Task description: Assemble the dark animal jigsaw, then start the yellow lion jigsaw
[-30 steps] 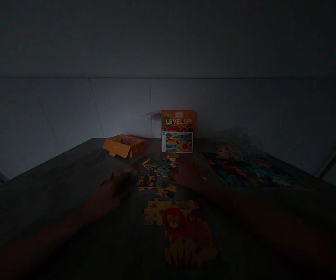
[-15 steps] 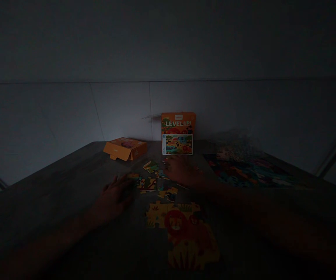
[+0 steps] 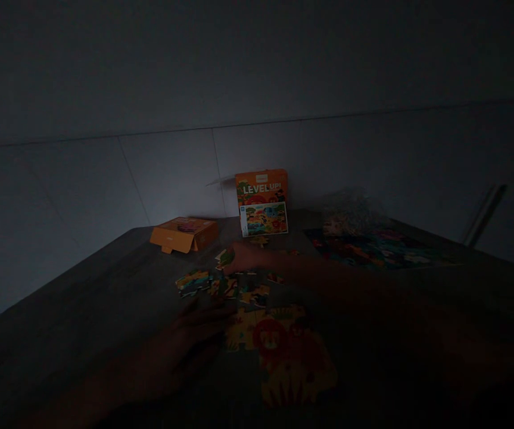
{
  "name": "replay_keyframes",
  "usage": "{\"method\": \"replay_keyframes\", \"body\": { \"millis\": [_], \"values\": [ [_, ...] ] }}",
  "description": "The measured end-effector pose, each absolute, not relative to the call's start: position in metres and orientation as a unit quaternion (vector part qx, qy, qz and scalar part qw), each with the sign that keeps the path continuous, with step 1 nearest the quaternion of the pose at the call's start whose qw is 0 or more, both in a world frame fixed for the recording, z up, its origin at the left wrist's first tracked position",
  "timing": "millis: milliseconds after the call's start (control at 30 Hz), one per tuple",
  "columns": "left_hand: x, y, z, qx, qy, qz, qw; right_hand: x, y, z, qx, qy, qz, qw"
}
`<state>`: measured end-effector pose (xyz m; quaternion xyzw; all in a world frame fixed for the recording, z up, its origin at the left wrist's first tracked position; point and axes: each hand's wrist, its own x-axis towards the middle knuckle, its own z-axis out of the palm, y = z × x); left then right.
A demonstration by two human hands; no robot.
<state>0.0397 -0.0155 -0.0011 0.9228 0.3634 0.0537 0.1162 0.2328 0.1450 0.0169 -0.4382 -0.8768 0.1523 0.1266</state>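
Observation:
In the dim head view, my right hand (image 3: 250, 257) reaches across to the far side of the loose pieces, its fingers closed at the edge of a green puzzle piece (image 3: 224, 258). My left hand (image 3: 196, 336) is low over the table, fingers stretched out and apart, holding nothing I can see. Just right of it lies a joined puzzle section (image 3: 295, 357) showing a red-maned lion on yellow. Between the hands are several loose puzzle pieces (image 3: 254, 294), and a blue-and-yellow piece (image 3: 193, 281) lies farther left.
An orange "LEVEL UP!" box (image 3: 262, 183) stands against the wall, with a picture card (image 3: 264, 219) leaning on it. An opened orange box (image 3: 185, 233) lies to the left. At right are a dark colourful sheet (image 3: 386, 247) and crumpled clear plastic (image 3: 350, 214).
My right hand has moved left from near the card to the green piece. My left hand has drawn back toward me, uncovering the blue-and-yellow piece. The view has tilted slightly.

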Motion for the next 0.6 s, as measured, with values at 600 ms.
{"method": "replay_keyframes", "body": {
  "millis": [600],
  "values": [
    [0.052, -0.03, 0.002, 0.953, 0.276, 0.082, 0.093, 0.306, 0.047, -0.039, -0.186, -0.855, 0.231, 0.426]
  ]
}}
